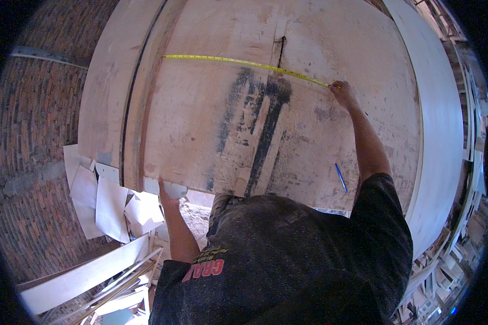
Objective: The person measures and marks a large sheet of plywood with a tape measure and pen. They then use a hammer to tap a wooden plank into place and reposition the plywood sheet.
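A yellow tape measure (228, 59) stretches across the large stained wooden worktop (190, 124) from a long grooved strip (153, 65) at the left toward the right. My right hand (342, 91) pinches the tape at its right end, arm reaching forward over the boards. My left hand (167, 192) is low at the worktop’s near left edge, beside a small pale piece (174, 190); its fingers are too small and hidden to make out. A blue pen (341, 178) lies on the surface near my right forearm.
A brick wall (38, 124) runs along the left. White board offcuts (111, 208) and long planks (78, 268) sit below the worktop’s left end. A pale sheet (439, 135) lines the right side, with many stacked scraps (439, 276) beyond it.
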The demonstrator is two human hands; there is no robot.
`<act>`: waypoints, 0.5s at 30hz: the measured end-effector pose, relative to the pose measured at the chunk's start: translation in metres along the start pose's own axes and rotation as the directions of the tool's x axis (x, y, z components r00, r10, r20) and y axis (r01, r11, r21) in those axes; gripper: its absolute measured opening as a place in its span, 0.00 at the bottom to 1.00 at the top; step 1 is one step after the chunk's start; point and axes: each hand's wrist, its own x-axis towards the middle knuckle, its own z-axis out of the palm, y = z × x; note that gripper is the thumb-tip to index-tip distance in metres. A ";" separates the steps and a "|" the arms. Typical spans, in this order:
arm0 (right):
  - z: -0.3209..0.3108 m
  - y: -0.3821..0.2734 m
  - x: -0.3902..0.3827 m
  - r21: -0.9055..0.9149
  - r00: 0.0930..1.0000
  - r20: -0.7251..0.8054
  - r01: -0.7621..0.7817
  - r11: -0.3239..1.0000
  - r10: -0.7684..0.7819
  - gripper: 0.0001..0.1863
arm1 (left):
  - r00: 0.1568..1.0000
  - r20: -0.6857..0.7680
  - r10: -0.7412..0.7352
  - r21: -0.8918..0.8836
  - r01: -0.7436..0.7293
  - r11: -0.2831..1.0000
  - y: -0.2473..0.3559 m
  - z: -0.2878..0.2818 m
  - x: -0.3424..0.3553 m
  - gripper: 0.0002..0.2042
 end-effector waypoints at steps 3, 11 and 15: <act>0.002 0.002 -0.002 -0.075 0.996 -0.071 0.051 0.996 -0.056 0.16 | 0.999 0.025 -0.039 -0.040 0.040 0.998 -0.002 0.004 0.001 0.31; 0.009 -0.005 0.003 -0.057 1.000 -0.021 0.005 0.998 -0.006 0.17 | 0.988 0.149 -0.048 -0.128 0.068 0.990 0.007 0.000 0.009 0.27; 0.018 -0.003 0.010 -0.128 0.979 -0.086 0.171 0.977 -0.182 0.16 | 0.982 0.163 -0.095 -0.119 0.116 0.986 0.019 0.000 0.018 0.29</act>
